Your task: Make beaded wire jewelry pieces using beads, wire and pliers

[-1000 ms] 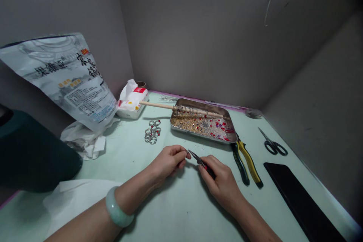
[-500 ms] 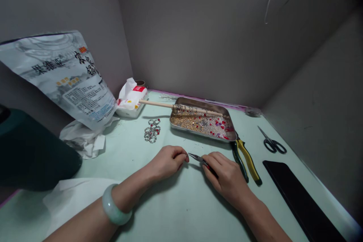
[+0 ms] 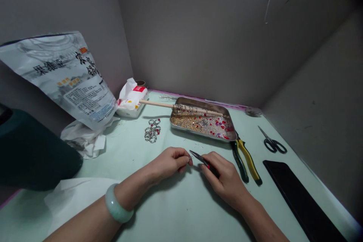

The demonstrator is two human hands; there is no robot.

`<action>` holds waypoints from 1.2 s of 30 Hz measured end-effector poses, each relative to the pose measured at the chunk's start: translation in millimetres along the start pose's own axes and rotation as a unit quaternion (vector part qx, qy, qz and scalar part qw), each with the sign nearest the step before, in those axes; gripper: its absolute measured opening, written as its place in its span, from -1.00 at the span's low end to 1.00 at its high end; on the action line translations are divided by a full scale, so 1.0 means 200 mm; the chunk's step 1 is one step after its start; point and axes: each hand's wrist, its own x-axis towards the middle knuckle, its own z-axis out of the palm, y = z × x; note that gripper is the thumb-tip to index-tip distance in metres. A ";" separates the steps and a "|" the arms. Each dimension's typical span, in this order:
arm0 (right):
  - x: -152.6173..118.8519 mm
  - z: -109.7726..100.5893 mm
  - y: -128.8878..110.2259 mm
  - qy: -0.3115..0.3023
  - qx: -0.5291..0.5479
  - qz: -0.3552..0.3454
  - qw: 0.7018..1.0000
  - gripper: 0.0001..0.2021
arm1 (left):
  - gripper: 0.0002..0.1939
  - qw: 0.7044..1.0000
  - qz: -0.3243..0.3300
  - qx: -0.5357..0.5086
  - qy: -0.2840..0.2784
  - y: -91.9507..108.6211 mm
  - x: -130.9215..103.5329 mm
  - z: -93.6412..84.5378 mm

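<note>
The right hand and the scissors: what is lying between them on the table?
In the head view, a pair of yellow-and-green pliers lies between the right hand and the scissors.

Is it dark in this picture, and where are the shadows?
Head view: dim light, top right corner almost black; head view again: the straight pale wooden stick throws a dark shadow onto the pale green tabletop, softer shadows lie under the bare left hand, and the tiny thin piece it pinches is too small to make out clearly.
</note>
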 end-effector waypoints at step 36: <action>0.02 -0.01 -0.06 -0.057 0.150 0.112 0.981 -0.84 | -0.84 0.991 -0.020 -0.136 0.002 0.00 0.00 -0.02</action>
